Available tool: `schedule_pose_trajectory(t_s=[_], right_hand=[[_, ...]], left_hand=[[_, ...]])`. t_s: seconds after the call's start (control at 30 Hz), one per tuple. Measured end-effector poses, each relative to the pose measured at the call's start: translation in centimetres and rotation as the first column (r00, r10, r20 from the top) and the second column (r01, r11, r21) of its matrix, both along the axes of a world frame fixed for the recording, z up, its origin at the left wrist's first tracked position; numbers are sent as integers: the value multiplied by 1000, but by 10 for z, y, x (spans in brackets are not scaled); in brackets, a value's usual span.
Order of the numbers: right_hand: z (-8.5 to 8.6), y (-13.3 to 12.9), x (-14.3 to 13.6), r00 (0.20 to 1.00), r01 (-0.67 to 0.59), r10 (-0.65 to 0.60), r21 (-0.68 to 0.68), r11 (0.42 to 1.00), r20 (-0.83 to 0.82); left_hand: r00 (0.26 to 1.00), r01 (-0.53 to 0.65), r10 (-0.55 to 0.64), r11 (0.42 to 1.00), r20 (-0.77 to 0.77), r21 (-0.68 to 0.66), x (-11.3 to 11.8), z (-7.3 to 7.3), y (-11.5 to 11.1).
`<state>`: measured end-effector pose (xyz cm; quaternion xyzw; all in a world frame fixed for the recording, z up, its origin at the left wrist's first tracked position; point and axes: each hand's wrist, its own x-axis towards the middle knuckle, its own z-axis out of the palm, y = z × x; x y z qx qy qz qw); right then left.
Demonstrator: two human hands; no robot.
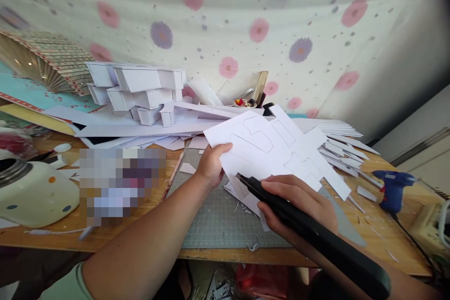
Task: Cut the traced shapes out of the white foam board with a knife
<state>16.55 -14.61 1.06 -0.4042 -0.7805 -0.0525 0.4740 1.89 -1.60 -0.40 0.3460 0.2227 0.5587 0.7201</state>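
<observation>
My left hand [212,165] grips the left edge of a white sheet of card [248,154], thumb on top, and holds it tilted above the mat. Pencil-like outlines of curved and boxy shapes are drawn on the card, and its right side has cut notches. My right hand [302,197] is closed around a long black handheld cutter [316,236]. The cutter's narrow tip points up and left, near the card's lower edge; I cannot tell if it touches. Beneath lies a grey-green cutting mat [225,229] with white scraps [188,168] on it.
A white stacked card model [137,86] stands at the back left. Card strips [337,152] lie at the right, near a blue glue gun [393,190] with a cord. A cream kettle-like pot [42,192] sits at the left. A patterned cloth [211,23] hangs behind.
</observation>
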Motion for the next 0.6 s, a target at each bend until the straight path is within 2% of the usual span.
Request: schedule_pose_trajectory(t_s=[0.13,0.23,0.3,0.37,0.43,0.5,0.53,0.6], right_hand=[[19,-9,9,999,44,-47,77,996,28],[33,-13,23,997,51,-58,127,991,52],[32,-8,35,985,14,-34,118,993,169],[22,4,49,973,22,-48,118,993,224],[10,18,69,945,105,-147,153,983,292],[0,31,94,930,211,-259,199,957,259],[-3,37,108,915,282,-315,159,946,251],[-6,44,135,848,496,-507,104,862,157]], left_hand=[[999,-31,30,999,-14,-22,-2,-6,7],[994,-102,101,994,-32,-26,-3,-11,11],[987,-157,156,987,-43,-22,-2,-11,12],[978,-200,198,979,-58,-27,0,-10,10],[975,-212,209,977,-78,-37,1,-7,4],[977,-198,194,980,-87,-33,1,-3,-7],[980,-185,182,983,-84,-25,0,0,-14],[985,-161,161,987,-66,-5,-4,5,-29]])
